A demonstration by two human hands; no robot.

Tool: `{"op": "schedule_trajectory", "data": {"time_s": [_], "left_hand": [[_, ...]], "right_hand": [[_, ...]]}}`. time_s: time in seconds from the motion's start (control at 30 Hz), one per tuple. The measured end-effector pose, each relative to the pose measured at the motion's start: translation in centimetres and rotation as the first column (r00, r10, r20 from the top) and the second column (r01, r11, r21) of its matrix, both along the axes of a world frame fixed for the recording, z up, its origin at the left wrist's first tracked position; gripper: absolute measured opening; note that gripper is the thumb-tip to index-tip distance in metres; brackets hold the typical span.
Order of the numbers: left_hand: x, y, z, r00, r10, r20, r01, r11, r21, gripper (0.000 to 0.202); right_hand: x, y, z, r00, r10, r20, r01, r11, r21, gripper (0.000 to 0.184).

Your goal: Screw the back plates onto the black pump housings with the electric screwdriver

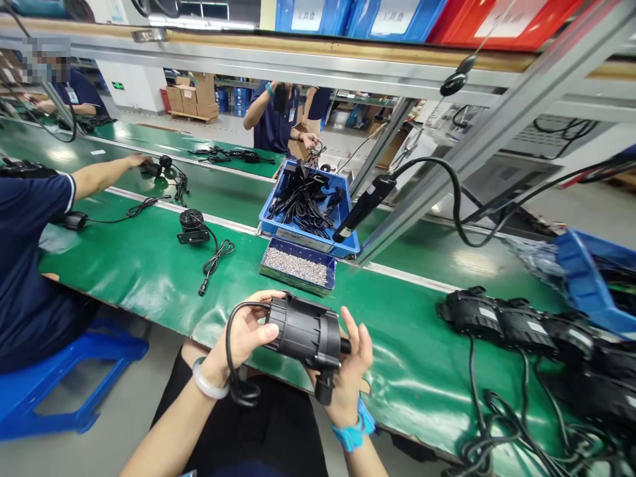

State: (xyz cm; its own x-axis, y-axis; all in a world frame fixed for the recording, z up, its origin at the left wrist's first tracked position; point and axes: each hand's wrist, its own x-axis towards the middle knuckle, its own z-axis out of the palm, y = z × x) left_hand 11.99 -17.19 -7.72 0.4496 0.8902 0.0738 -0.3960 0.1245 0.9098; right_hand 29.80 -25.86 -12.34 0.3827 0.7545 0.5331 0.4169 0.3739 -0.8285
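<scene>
A black ribbed pump lies sideways in the air above my lap, at the front edge of the green-covered bench. My left hand is closed round its left end, thumb on the ribbed casing. From that end a black cable loops down over my wrist and hangs in a bundle. My right hand cups the right end beside the short outlet stubs. Two of its fingers stick up apart, and the pump partly hides its palm and thumb. Beyond the pump stands a blue box of small metal screws.
A black electric screwdriver hangs over a blue bin of black cables. Several black pumps with cables line the right side. Another pump sits left on the bench. A co-worker's arm reaches in from the left. A slanted metal post rises at right.
</scene>
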Motion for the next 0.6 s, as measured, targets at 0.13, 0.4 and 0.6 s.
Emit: {"op": "schedule_trajectory", "data": {"time_s": [0.13, 0.4, 0.6], "left_hand": [[1.3, -0.3, -0.5, 1.0, 0.017, -0.016, -0.019, 0.994, -0.104, 0.058], [2.8, -1.2, -0.9, 0.992, 0.064, -0.112, -0.086, 0.975, -0.205, 0.054], [5.3, -3.7, -2.7, 0.919, 0.148, -0.366, -0.097, 0.983, 0.154, 0.055]], "right_hand": [[0.0, -0.2, 0.1, 0.985, -0.056, -0.16, 0.01, 0.961, -0.278, 0.093], [-1.2, -1.2, 0.0, 0.854, -0.099, -0.51, -0.112, 0.923, -0.367, 0.097], [-1.6, -0.4, -2.1, 0.667, -0.033, -0.744, -0.204, 0.953, -0.224, 0.072]]}}
